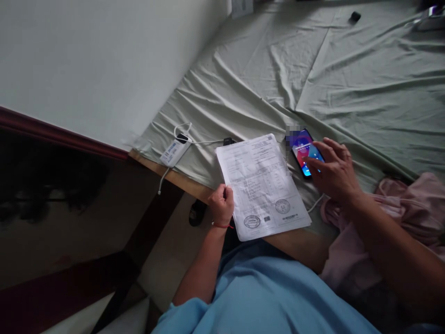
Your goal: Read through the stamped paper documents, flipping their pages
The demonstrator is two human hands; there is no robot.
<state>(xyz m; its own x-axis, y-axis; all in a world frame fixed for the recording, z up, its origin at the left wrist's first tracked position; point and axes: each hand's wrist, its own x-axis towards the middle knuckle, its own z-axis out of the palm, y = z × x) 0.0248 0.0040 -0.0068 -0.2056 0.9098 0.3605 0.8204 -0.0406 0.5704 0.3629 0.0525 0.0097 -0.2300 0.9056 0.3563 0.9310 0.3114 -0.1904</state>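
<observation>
My left hand (pixel 221 204) is closed on the left edge of a printed paper document (pixel 260 185) with round and oval ink stamps near its bottom. The document looks like more than one sheet. A smartphone (pixel 306 155) with a lit, colourful screen lies on the pale green sheet to its right. Over the phone is my right hand (pixel 333 164), thumb and fingers spread, fingertips at the screen; whether they touch it I cannot tell. Nothing shows between those fingers.
A white power strip or adapter (pixel 175 150) with a white cable sits near the wooden edge (pixel 184 183). Bunched pink cloth (pixel 410 204) lies at the right. Far back on the wrinkled sheet (pixel 250 65) is a small black object (pixel 355 17). A white wall (pixel 104 60) bounds the left.
</observation>
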